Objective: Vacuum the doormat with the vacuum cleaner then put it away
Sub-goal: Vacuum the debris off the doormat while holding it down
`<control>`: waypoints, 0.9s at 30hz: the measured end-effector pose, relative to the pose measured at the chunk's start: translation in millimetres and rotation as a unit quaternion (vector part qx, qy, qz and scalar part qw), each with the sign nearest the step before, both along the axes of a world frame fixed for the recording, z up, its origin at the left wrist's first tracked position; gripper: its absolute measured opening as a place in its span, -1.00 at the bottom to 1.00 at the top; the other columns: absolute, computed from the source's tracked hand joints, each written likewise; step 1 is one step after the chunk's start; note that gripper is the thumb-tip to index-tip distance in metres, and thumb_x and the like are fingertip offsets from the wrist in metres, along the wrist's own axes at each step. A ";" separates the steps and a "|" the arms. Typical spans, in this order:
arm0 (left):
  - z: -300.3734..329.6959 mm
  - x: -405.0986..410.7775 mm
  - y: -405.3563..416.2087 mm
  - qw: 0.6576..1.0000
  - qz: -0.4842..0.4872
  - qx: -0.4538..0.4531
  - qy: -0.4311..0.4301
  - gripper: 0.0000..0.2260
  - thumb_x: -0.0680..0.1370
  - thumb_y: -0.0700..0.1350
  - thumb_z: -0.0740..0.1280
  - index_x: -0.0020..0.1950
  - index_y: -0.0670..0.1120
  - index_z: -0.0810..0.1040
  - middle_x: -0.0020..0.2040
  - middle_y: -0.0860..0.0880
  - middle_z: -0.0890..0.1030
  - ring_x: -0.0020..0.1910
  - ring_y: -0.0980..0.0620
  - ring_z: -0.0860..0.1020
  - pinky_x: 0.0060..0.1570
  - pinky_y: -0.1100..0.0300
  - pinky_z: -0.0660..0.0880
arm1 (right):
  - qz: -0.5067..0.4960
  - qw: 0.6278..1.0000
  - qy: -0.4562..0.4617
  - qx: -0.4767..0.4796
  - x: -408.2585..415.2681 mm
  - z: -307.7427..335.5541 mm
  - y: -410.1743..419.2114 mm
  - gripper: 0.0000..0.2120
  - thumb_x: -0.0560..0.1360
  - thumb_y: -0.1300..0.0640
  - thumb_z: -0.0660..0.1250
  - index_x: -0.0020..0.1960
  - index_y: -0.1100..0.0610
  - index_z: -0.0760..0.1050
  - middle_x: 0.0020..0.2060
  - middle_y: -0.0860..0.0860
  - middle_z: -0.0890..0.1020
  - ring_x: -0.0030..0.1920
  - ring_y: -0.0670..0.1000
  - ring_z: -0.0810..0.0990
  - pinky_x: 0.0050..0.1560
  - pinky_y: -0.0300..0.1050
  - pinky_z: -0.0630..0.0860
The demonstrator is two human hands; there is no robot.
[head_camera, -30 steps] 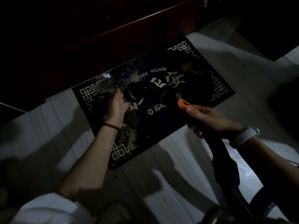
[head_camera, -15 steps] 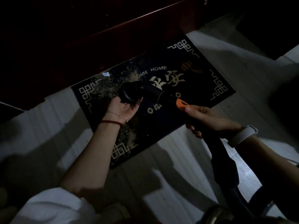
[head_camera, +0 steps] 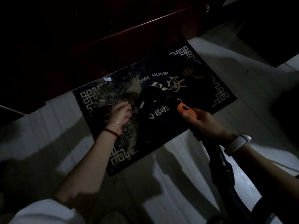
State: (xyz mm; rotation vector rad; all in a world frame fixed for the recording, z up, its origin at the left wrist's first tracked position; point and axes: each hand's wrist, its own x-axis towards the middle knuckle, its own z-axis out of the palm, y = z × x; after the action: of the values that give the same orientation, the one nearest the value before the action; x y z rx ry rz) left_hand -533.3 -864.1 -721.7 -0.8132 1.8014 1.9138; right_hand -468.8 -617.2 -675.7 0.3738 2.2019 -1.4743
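Observation:
A dark doormat (head_camera: 202, 94) with gold corner patterns and "HOME" lettering lies on the pale floor against a dark red door. Sandy grit (head_camera: 113, 89) covers its left half. The black vacuum nozzle (head_camera: 153, 96) rests on the mat's middle. My right hand (head_camera: 205, 122) grips the vacuum's orange handle (head_camera: 187, 111), and the black hose (head_camera: 226, 175) runs back to the lower right. My left hand (head_camera: 121, 113) is blurred, at the nozzle's left end above the mat; whether it touches the nozzle is unclear.
A dark red door (head_camera: 97, 38) borders the mat's far edge. A small white paper scrap (head_camera: 107, 78) lies at the mat's far left edge. Pale tiled floor (head_camera: 178, 183) spreads toward me, crossed by shadows. A dark object (head_camera: 267, 38) stands at the upper right.
My left hand had cupped the nozzle's end; now it has shifted left and blurred in motion. The nozzle has tilted down onto the mat. My right hand keeps its grip.

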 end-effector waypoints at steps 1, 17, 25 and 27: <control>-8.2 0.9 -0.7 0.996 -0.048 -0.079 0.016 -0.68 0.59 -0.22 0.20 0.35 -0.22 0.40 0.11 -0.14 0.53 0.19 -0.14 0.50 -0.06 0.21 0.43 | -0.013 0.999 0.019 0.043 -4.9 -5.3 1.0 -0.62 0.49 -0.08 0.26 0.21 0.11 0.38 -0.38 0.06 0.50 -0.56 -0.04 0.47 -0.59 -0.21 0.41; -72.3 19.9 -29.2 0.783 -0.395 -0.478 -0.056 -0.10 0.41 0.23 0.38 0.53 0.06 -0.14 0.51 -0.08 -0.33 0.49 -0.23 -0.26 0.39 -0.33 -0.07 | 0.069 0.983 0.025 0.166 -26.2 -31.1 -23.2 -0.58 0.51 -0.14 0.21 0.27 0.07 0.34 -0.23 0.04 0.57 -0.51 -0.05 0.54 -0.54 -0.27 0.43; -70.6 9.5 -27.7 0.769 -0.423 -0.475 -0.065 0.07 0.36 0.24 0.41 0.49 0.01 -0.36 0.48 -0.14 -0.42 0.46 -0.26 -0.35 0.40 -0.33 -0.08 | -0.029 0.971 0.073 0.226 -121.9 -36.8 -13.8 -0.57 0.52 -0.14 0.21 0.25 0.12 0.40 -0.04 0.07 0.54 -0.02 0.08 0.54 -0.12 -0.23 0.32; -71.2 7.7 -28.7 0.768 -0.429 -0.469 -0.080 0.07 0.36 0.25 0.40 0.49 0.00 -0.37 0.47 -0.15 -0.43 0.46 -0.27 -0.35 0.39 -0.32 -0.09 | -0.021 0.974 0.073 0.215 -136.4 -45.4 -28.5 -0.55 0.52 -0.14 0.21 0.27 0.13 0.39 0.08 0.14 0.57 0.08 0.14 0.54 -0.05 -0.16 0.38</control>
State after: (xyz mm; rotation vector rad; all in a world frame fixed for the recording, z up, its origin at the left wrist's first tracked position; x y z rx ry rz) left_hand -525.5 -892.8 -792.9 -0.2401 2.3804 0.2990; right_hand -605.2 -645.7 -721.1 0.4648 2.6466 -1.0607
